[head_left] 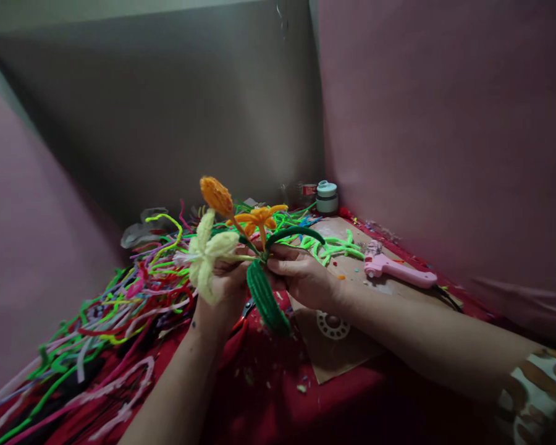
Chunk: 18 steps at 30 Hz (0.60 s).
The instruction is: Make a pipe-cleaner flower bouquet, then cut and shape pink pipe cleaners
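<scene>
Both hands hold a pipe-cleaner flower bunch at its stems. My left hand (229,281) is closed round the left side, partly behind a pale yellow flower (206,256). My right hand (301,272) pinches the stems, thumb toward the middle. An orange bud (216,195) stands tallest, with an open orange flower (261,217) beside it. One dark green leaf (265,300) droops toward me; another green leaf (296,231) arches right over my right hand. The lower stems are hidden by the fingers.
Loose pipe cleaners (120,303) heap on the left of the red cloth (269,395). Scissors (244,315) lie below my hands. On the right, a pink glue gun (398,271) rests on cardboard (352,349), near bright green pieces (336,247). A pale jar (327,196) stands behind.
</scene>
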Each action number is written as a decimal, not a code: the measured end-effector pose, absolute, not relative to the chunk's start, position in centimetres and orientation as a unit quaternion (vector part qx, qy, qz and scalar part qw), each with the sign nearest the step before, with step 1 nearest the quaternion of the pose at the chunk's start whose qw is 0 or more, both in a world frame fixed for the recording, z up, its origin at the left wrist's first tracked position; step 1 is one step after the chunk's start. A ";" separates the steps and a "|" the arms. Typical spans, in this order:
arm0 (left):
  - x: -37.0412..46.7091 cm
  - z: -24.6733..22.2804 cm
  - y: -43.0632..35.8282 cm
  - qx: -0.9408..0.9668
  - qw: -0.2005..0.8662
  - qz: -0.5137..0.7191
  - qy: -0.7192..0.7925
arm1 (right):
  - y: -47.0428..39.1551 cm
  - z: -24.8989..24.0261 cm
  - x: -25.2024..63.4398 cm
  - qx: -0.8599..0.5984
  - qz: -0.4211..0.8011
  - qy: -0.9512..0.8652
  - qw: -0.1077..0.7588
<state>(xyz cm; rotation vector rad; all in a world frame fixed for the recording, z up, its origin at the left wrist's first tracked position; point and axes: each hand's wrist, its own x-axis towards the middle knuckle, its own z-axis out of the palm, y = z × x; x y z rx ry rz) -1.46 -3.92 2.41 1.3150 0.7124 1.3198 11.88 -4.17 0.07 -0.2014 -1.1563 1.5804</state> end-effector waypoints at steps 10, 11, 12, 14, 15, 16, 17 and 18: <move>-1.6 2.4 -3.9 0.559 0.555 0.527 0.320 | -3.8 -0.6 11.9 -0.118 0.600 -0.546 0.573; -1.7 2.3 -3.7 0.557 0.562 0.525 0.313 | -3.8 -0.7 11.9 -0.121 0.596 -0.547 0.575; -1.8 2.1 -3.6 0.555 0.569 0.523 0.307 | -3.8 -0.7 11.9 -0.124 0.595 -0.548 0.575; -1.9 2.0 -3.3 0.550 0.583 0.516 0.302 | -3.7 -0.8 11.8 -0.127 0.594 -0.546 0.577; -1.9 2.0 -3.3 0.546 0.588 0.513 0.304 | -3.6 -0.9 11.8 -0.127 0.594 -0.544 0.579; -1.9 2.0 -3.3 0.542 0.591 0.512 0.309 | -3.6 -0.9 11.7 -0.127 0.592 -0.543 0.581; -1.8 2.0 -3.3 0.539 0.591 0.511 0.314 | -3.5 -1.0 11.7 -0.128 0.589 -0.541 0.586; -1.8 2.0 -3.3 0.538 0.592 0.510 0.316 | -3.5 -1.0 11.7 -0.130 0.584 -0.540 0.592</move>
